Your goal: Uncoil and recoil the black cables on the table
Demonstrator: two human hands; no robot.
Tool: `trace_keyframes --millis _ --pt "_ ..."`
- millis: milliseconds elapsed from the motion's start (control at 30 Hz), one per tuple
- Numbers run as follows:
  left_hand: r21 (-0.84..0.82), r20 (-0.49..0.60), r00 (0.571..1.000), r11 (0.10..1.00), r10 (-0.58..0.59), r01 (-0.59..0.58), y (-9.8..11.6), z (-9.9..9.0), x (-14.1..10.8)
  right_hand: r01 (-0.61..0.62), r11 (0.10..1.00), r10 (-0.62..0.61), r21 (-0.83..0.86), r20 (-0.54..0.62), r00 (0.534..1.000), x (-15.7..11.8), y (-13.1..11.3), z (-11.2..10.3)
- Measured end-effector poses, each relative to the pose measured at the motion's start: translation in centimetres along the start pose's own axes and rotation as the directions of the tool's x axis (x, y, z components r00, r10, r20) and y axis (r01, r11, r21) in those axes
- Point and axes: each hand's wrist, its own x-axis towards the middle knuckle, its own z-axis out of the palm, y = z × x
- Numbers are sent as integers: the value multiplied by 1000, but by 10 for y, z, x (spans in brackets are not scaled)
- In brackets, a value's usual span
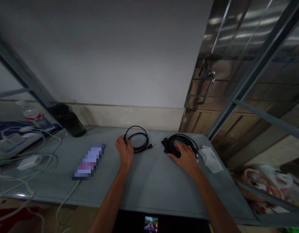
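Note:
A black cable [147, 141] lies in a loose coil on the grey tabletop [149, 181], its plug end pointing right. My left hand [125, 149] is closed around the left side of that coil. Farther right is a thicker bundle of coiled black cables [170, 144] with plugs at its left end. My right hand [185, 157] rests over the front of this bundle, fingers apart and palm down, touching it. The underside of the right hand's fingers is hidden.
To the left lie a phone [88, 161] with a white cord, a white adapter [30, 161], tangled white cables and a dark bottle [69, 119]. A white tissue [210, 159] sits at the right. Metal frame posts [222, 116] flank the table; a wall stands behind.

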Motion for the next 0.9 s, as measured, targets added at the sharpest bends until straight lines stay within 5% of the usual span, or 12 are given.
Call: trace_keyframes --millis 300,600,900 --pt "-123 -108 994 992 29 -43 27 -11 -5 -21 999 20 -34 -42 999 0 11 -7" --pt "-59 -137 983 990 118 -127 43 -14 -5 -139 990 138 6 -132 982 2 13 1" --pt "-179 -31 983 967 181 -184 59 -15 -13 -324 847 474 421 -324 819 6 4 -39"
